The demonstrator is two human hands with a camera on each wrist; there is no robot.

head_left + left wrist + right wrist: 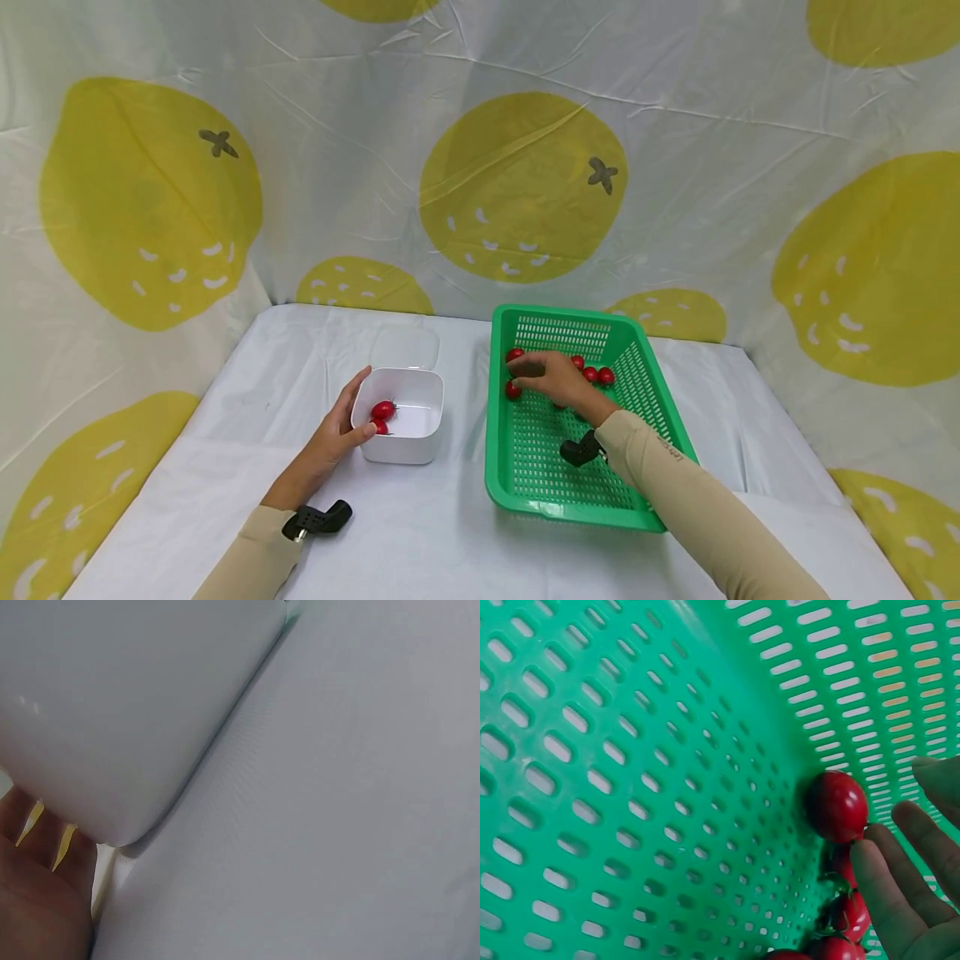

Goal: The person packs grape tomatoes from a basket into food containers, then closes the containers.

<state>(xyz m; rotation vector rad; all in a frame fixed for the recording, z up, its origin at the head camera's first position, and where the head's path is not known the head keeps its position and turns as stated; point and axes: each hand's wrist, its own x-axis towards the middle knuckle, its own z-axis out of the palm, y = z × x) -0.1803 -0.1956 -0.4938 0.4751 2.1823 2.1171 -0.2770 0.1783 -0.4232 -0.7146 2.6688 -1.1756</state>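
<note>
Two glossy red, green-stemmed tomatoes lie in the white box.

Hand near tomatoes in basket

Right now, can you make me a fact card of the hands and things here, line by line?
Left hand: holds the white box
Inside box: two red tomatoes
Right hand: at the green basket, fingers close to tomatoes; touching unclear
Inside basket: more red tomatoes
Clear lid: lies behind the box
</note>
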